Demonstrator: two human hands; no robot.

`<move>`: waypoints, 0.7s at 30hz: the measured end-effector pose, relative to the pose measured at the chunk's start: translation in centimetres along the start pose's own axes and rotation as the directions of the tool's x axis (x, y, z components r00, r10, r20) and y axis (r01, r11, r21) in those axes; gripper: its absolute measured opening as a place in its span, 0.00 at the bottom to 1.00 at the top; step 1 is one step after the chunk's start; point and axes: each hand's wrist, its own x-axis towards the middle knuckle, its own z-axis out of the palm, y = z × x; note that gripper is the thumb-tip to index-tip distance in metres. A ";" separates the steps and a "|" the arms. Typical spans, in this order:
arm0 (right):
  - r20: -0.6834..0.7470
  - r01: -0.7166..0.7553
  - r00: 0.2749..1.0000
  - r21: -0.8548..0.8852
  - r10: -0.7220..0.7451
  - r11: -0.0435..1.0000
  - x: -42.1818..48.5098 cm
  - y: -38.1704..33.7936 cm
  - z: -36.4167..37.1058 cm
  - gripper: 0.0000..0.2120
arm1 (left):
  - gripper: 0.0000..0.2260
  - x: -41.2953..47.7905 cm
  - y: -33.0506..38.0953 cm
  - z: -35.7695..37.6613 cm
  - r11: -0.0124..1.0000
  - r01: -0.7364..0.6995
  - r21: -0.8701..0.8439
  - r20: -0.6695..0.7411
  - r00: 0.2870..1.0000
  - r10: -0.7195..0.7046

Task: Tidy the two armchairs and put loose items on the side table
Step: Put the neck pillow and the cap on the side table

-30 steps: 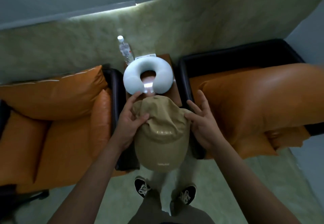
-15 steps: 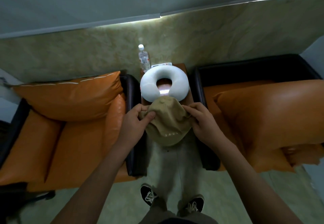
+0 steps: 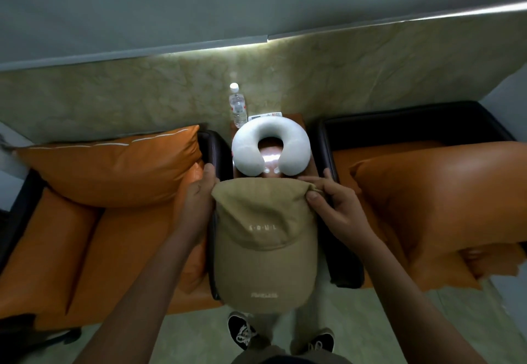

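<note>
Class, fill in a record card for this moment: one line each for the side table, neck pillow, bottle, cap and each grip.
side table: brown, glossy top
neck pillow: white, lies on the side table, open end towards the person
bottle: clear, upright, behind the neck pillow
cap: tan, brim towards the person, held just in front of the neck pillow
left grip: holds the cap's rear edge, left corner
right grip: pinches the cap's rear edge, right corner

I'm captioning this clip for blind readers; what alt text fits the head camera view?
A left hand and a right hand hold a tan baseball cap by its rear edge between two orange armchairs. Beyond it, a side table carries a white neck pillow and a water bottle.
</note>
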 end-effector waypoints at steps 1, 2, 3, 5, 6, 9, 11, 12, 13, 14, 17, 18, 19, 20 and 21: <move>-0.009 -0.003 1.000 0.056 0.003 0.998 0.5 -0.5 0.4 0.08 | 0.24 0.3 0.6 -0.2 0.999 0.033 0.043 0.019 0.999 -0.034; -0.032 -0.002 0.999 0.088 0.005 0.996 1.1 -0.8 0.7 0.08 | 0.24 0.5 1.1 -0.5 0.997 0.044 0.066 0.077 0.996 -0.049; -0.051 -0.005 0.999 0.112 0.010 0.994 1.6 -1.1 0.9 0.08 | 0.25 0.7 1.5 -1.0 0.998 0.034 0.048 0.172 0.984 -0.042; -0.039 -0.019 0.999 0.087 0.023 0.996 2.7 -1.1 1.2 0.07 | 0.24 1.2 2.1 -2.1 0.999 0.007 -0.036 0.405 0.914 0.008; -0.011 -0.042 0.999 0.048 0.043 0.998 3.2 -1.1 1.2 0.11 | 0.21 1.6 2.4 -2.7 0.997 0.017 -0.075 0.514 0.857 0.024; 0.092 -0.137 0.985 -0.073 0.143 0.988 4.4 -1.0 1.3 0.19 | 0.18 3.6 2.2 -3.3 0.998 -0.015 -0.058 0.692 0.720 0.051; 0.196 -0.174 0.961 -0.122 0.195 0.977 5.0 -0.9 1.0 0.20 | 0.16 4.9 1.8 -2.6 0.993 -0.113 -0.030 0.673 0.732 0.103; 0.261 -0.177 0.942 -0.155 0.212 0.972 5.3 -0.9 0.8 0.20 | 0.14 5.6 1.4 -2.1 0.987 -0.160 -0.024 0.650 0.748 0.137; 0.315 -0.173 0.922 -0.185 0.225 0.968 5.6 -1.1 0.7 0.20 | 0.11 6.1 1.2 -1.5 0.981 -0.193 -0.021 0.637 0.754 0.162; 0.347 -0.161 0.911 -0.202 0.224 0.966 6.0 -1.3 0.6 0.20 | 0.09 6.6 0.8 -1.0 0.980 -0.196 -0.016 0.632 0.758 0.162; 0.379 -0.077 0.916 -0.160 0.133 0.984 8.2 -1.6 0.0 0.23 | 0.07 8.6 0.7 0.6 0.996 -0.079 -0.027 0.612 0.787 0.079; 0.389 -0.028 0.917 -0.165 0.091 0.986 9.3 -1.4 -0.4 0.25 | 0.08 9.5 0.8 1.2 0.999 -0.033 -0.035 0.595 0.803 0.047; 0.401 0.030 0.914 -0.203 0.055 0.979 10.5 -1.0 -0.8 0.26 | 0.09 10.4 1.1 1.6 0.999 -0.004 -0.037 0.573 0.819 0.024; 0.421 0.078 0.906 -0.258 0.039 0.963 11.8 -0.6 -1.1 0.25 | 0.10 11.4 1.4 2.0 0.999 0.005 -0.041 0.551 0.834 0.018; 0.443 0.096 0.895 -0.303 0.050 0.948 13.1 0.0 -1.4 0.20 | 0.12 12.2 1.9 2.4 0.999 0.003 -0.046 0.536 0.844 0.023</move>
